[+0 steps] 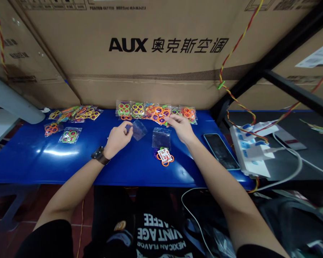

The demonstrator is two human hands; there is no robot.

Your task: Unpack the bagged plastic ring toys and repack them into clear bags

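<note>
My left hand is closed in a pinch on the edge of a small clear plastic bag, which looks empty. Between the fingertips of my right hand is an orange plastic ring toy, its joined rings showing some purple. It is held just in front of a row of filled bags. Below and between the hands, another clear bag lies flat on the blue tabletop. Touching its lower edge is a small pile of orange and purple plastic pieces with a printed white card on top.
Filled bags of ring toys line the back edge against a large cardboard box. More filled bags are heaped at the left. On the right lie a phone and a white power strip with cables.
</note>
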